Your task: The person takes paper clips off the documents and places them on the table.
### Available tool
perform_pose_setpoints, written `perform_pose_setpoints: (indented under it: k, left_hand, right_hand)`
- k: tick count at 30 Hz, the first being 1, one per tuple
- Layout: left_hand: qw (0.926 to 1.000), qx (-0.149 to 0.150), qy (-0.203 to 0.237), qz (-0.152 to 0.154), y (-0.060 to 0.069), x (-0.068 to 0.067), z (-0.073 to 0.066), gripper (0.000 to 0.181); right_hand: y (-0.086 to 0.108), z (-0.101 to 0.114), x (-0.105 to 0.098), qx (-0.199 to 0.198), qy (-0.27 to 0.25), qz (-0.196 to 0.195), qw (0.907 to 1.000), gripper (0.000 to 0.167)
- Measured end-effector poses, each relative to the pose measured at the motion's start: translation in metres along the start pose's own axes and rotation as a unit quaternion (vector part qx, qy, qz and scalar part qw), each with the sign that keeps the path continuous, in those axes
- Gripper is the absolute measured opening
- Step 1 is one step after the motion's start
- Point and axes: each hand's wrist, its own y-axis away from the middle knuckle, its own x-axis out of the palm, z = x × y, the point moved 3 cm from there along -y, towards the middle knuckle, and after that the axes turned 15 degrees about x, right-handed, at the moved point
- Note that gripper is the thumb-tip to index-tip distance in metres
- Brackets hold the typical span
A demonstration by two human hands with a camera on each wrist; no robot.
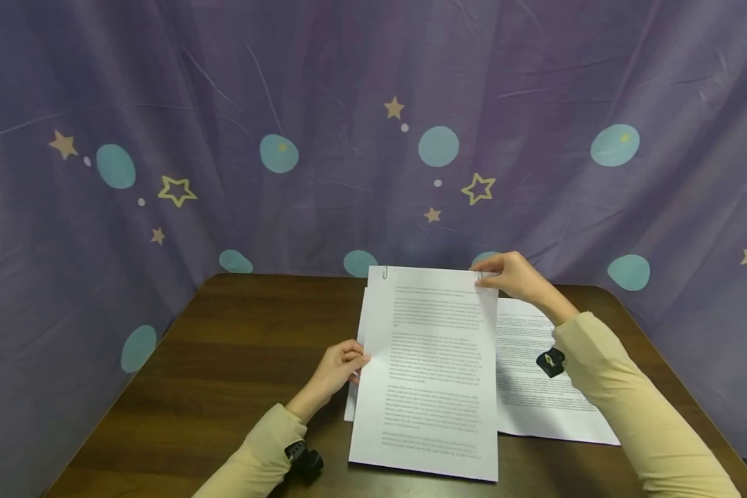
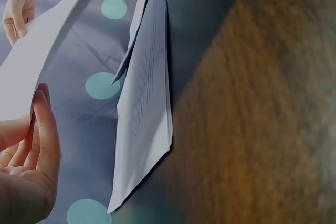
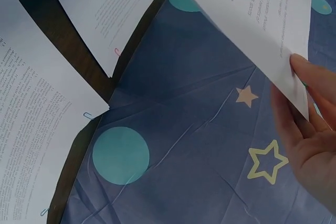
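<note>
Raised above the table is a clipped sheaf of printed paper (image 1: 436, 373), its text facing me. My left hand (image 1: 339, 366) pinches its left edge about midway, thumb in front and fingers behind, as the left wrist view shows. At the top right corner, my right hand (image 1: 507, 273) pinches the sheaf between thumb and fingers. One paper clip (image 1: 384, 272) sits at the sheaf's top left; another near the right fingers is partly covered. Behind the sheaf lies a second sheaf with pink paper clips (image 3: 117, 52), mostly hidden in the head view.
A third printed sheaf (image 1: 548, 387) with blue paper clips (image 3: 88, 115) lies to the right on the brown wooden table (image 1: 243, 346). Beyond the table's far edge hangs a purple curtain (image 1: 348, 104) patterned with stars and dots.
</note>
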Motion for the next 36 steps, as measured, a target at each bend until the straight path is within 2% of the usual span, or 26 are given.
perform_pose_setpoints:
  k: [7, 14, 18, 20, 27, 31, 36]
  left_hand:
    - [0.9998, 0.014, 0.003, 0.013, -0.001, -0.003, 0.003, 0.010]
    - [0.9997, 0.013, 0.013, 0.017, -0.004, -0.006, 0.026, 0.014]
    - [0.9996, 0.014, 0.011, 0.020, -0.002, -0.007, 0.028, 0.016]
    - [0.9996, 0.012, 0.013, 0.021, -0.001, -0.007, 0.026, 0.015]
    - [0.9997, 0.018, 0.012, 0.012, 0.002, -0.004, 0.005, 0.011]
    - [0.9996, 0.012, 0.024, 0.011, 0.001, -0.004, 0.014, 0.013]
    - [0.9995, 0.009, 0.030, 0.008, -0.002, -0.004, 0.030, 0.014]
  right_hand:
    - [0.002, -0.001, 0.000, 0.014, -0.015, -0.008, 0.9998, 0.027]
    - [0.003, -0.007, 0.002, 0.056, -0.040, -0.012, 0.9975, 0.030]
    - [0.004, -0.011, 0.004, 0.082, -0.062, -0.011, 0.9946, 0.032]
    - [0.004, -0.014, 0.005, 0.094, -0.077, -0.012, 0.9925, 0.034]
    - [0.002, -0.022, 0.005, 0.111, -0.136, -0.039, 0.9837, 0.040]
    - [0.003, -0.025, 0.005, 0.117, -0.154, -0.060, 0.9793, 0.042]
    - [0.004, -0.030, 0.001, 0.123, -0.213, -0.076, 0.9663, 0.045]
